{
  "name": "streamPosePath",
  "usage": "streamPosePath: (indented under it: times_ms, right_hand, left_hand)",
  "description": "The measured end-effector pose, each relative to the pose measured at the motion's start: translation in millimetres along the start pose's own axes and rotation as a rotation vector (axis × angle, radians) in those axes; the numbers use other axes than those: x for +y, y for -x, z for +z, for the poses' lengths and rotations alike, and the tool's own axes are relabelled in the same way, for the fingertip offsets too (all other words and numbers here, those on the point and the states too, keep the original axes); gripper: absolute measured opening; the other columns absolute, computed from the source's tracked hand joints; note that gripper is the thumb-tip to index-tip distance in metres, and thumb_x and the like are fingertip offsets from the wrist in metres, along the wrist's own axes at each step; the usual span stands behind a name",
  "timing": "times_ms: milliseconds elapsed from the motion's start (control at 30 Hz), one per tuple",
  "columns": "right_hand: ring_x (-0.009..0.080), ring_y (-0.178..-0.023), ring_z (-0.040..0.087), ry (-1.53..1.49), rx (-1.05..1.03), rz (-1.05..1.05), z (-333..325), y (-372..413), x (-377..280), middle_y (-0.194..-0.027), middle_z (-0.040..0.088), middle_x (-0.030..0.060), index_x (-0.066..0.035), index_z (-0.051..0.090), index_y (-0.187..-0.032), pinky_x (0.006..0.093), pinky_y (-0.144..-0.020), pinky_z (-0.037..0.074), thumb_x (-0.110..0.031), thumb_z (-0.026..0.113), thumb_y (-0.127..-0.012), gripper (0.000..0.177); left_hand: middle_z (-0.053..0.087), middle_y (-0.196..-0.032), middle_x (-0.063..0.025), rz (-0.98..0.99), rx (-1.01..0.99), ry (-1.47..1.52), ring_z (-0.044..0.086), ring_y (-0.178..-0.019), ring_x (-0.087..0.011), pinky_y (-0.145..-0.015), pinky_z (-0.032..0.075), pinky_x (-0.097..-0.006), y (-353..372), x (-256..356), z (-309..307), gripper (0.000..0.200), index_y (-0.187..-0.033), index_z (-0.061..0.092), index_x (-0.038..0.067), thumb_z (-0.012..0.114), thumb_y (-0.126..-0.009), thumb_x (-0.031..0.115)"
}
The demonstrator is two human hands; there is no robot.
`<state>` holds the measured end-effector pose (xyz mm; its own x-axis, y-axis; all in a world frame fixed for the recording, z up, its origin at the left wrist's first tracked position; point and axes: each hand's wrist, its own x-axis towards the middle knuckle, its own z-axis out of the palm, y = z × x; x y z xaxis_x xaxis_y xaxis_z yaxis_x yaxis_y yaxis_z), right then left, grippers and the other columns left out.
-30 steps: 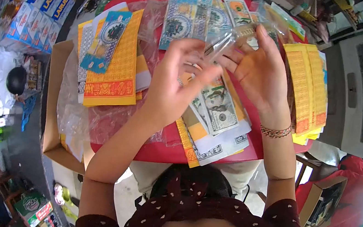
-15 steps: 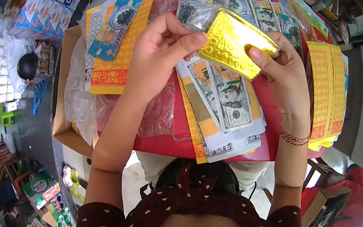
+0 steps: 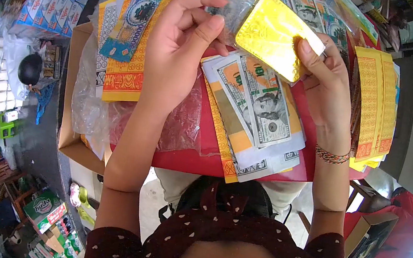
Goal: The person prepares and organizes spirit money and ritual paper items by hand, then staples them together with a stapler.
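My right hand grips the shiny gold packet by its right end, thumb on top. Clear plastic sticks out from the packet's left side. My left hand is left of the packet, thumb and fingers apart around the loose edge of the plastic; whether it touches the plastic is unclear. Below the packet, printed dollar notes lie on white and yellow papers. A blue note rests on yellow-orange papers at the left.
The red table carries more notes at the back and yellow paper stacks at the right. Crumpled plastic and a cardboard box are on the left. A person in red is at the lower right.
My left hand has let go of the gold packet's left edge and its fingers have spread. The packet has shifted slightly right and up with my right hand.
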<state>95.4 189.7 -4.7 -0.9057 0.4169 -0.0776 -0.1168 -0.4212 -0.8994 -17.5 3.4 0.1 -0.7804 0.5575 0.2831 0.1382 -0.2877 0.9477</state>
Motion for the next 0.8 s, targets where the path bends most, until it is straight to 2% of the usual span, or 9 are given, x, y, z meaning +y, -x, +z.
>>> streamPosePath:
  times_ms: [200, 267, 400, 467, 500, 567, 700, 767, 800]
  right_hand:
    - [0.0079, -0.083, 0.063, 0.347, 0.075, -0.128, -1, 4, -15, -0.093, 0.068, 0.0062, 0.001, 0.059, -0.107, 0.0216, -0.073, 0.050, -0.013, 0.071, -0.087, 0.027]
    - [0.0077, -0.085, 0.063, 0.434, 0.096, -0.189, -2, 4, -19, -0.094, 0.068, 0.0067, 0.002, 0.058, -0.107, 0.0212, -0.073, 0.050, -0.012, 0.071, -0.087, 0.027]
    - [0.0085, -0.086, 0.063, 0.404, 0.007, -0.213, -6, 3, -20, -0.095, 0.069, 0.0072, 0.002, 0.058, -0.106, 0.0216, -0.075, 0.050, -0.009, 0.070, -0.087, 0.026]
    - [0.0086, -0.087, 0.063, 0.378, -0.017, -0.193, -6, 2, -18, -0.095, 0.069, 0.0073, 0.002, 0.058, -0.106, 0.0217, -0.075, 0.050, -0.009, 0.070, -0.087, 0.026]
    - [0.0085, -0.086, 0.063, 0.427, -0.014, -0.245, -5, 2, -15, -0.095, 0.069, 0.0075, 0.003, 0.058, -0.106, 0.0218, -0.075, 0.051, -0.010, 0.071, -0.087, 0.026]
    - [0.0084, -0.086, 0.063, 0.475, -0.009, -0.296, -4, 1, -14, -0.095, 0.069, 0.0076, 0.003, 0.058, -0.106, 0.0219, -0.074, 0.051, -0.011, 0.071, -0.087, 0.027]
    - [0.0091, -0.085, 0.063, 0.527, 0.022, -0.276, -5, 1, -13, -0.095, 0.069, 0.0089, 0.003, 0.058, -0.107, 0.0226, -0.075, 0.052, -0.011, 0.071, -0.087, 0.028]
    - [0.0093, -0.084, 0.064, 0.513, 0.036, -0.289, -3, 2, -12, -0.095, 0.069, 0.0092, 0.002, 0.058, -0.107, 0.0228, -0.076, 0.052, -0.011, 0.071, -0.087, 0.028]
    - [0.0093, -0.084, 0.064, 0.474, 0.050, -0.292, -2, 2, -13, -0.095, 0.069, 0.0092, 0.002, 0.058, -0.108, 0.0227, -0.076, 0.051, -0.011, 0.071, -0.086, 0.028]
  left_hand:
    - [0.062, -0.090, -0.0051, -0.044, -0.105, -0.100, 0.060, -0.079, -0.0097, -0.072, 0.050, -0.0220, 3, 0, 0, 0.021, -0.112, 0.055, 0.001, 0.058, -0.096, 0.013]
    - [0.061, -0.102, -0.0059, -0.188, -0.104, 0.043, 0.060, -0.087, -0.0133, -0.083, 0.047, -0.0270, 3, 8, 2, 0.019, -0.110, 0.058, 0.000, 0.058, -0.095, 0.013]
    - [0.061, -0.104, -0.0048, -0.298, -0.141, 0.107, 0.059, -0.088, -0.0100, -0.077, 0.047, -0.0236, 0, 8, -1, 0.022, -0.110, 0.057, 0.003, 0.064, -0.092, 0.014]
    - [0.060, -0.103, -0.0040, -0.080, -0.113, -0.122, 0.057, -0.087, -0.0084, -0.074, 0.045, -0.0225, 4, 2, 2, 0.020, -0.104, 0.061, 0.003, 0.068, -0.089, 0.014]
    - [0.060, -0.103, -0.0040, -0.080, -0.113, -0.122, 0.057, -0.087, -0.0084, -0.074, 0.045, -0.0225, 4, -1, 0, 0.020, -0.104, 0.061, 0.003, 0.068, -0.089, 0.014]
    - [0.062, -0.101, -0.0047, 0.402, 0.020, -0.833, 0.053, -0.079, -0.0072, -0.070, 0.043, -0.0206, 1, -5, -5, 0.018, -0.097, 0.064, 0.002, 0.072, -0.086, 0.014]
    - [0.061, -0.097, -0.0044, 0.308, -0.006, -0.443, 0.049, -0.072, -0.0077, -0.069, 0.041, -0.0206, 1, -1, 2, 0.017, -0.091, 0.066, 0.001, 0.075, -0.081, 0.012]
    - [0.059, -0.096, -0.0069, -0.003, -0.050, -0.155, 0.048, -0.069, -0.0091, -0.068, 0.041, -0.0218, 3, 5, 4, 0.017, -0.097, 0.066, 0.001, 0.068, -0.085, 0.014]
    - [0.059, -0.096, -0.0069, -0.003, -0.051, -0.160, 0.048, -0.069, -0.0091, -0.068, 0.041, -0.0218, 1, 5, -2, 0.017, -0.097, 0.066, 0.001, 0.068, -0.085, 0.014]
